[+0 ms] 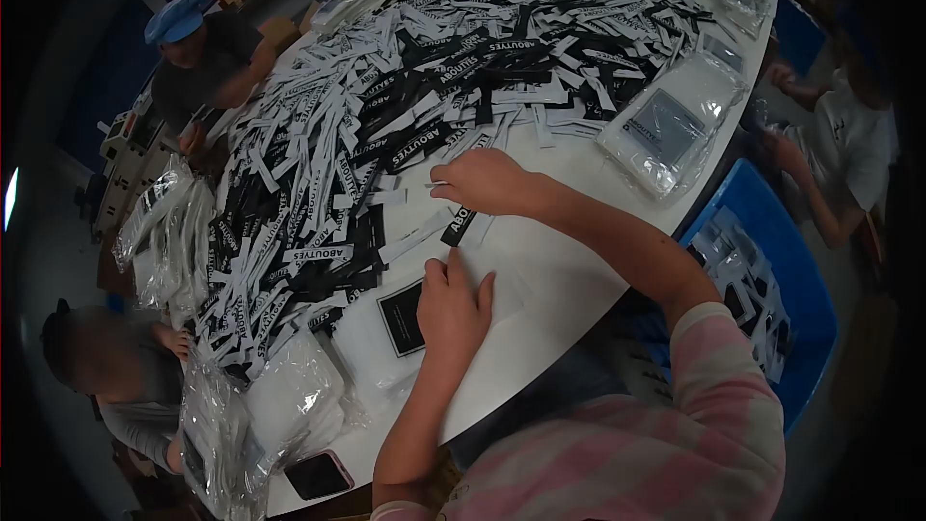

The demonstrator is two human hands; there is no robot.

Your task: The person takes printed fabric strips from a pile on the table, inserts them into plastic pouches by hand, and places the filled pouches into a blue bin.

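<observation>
My left hand (455, 314) lies over a clear plastic bag (362, 352) with a black printed panel (401, 318). Its index finger stretches forward and its thumb stands apart, so it is open. Just past that fingertip, a black strip with white lettering (458, 228) lies on the table, its far end hidden by my right hand (482, 181). The right fingers are pinched together above the table, and a thin pale strip (433, 185) shows at their tips. Pale strips (415, 236) lie to the left of this hand.
A large heap of black and white lettered strips (424, 87) covers much of the white table (569, 265). Packs of clear bags (666, 130) lie right and left. A phone (318, 476) rests near the edge. A blue bin (810, 309) stands right. Other people sit around the table.
</observation>
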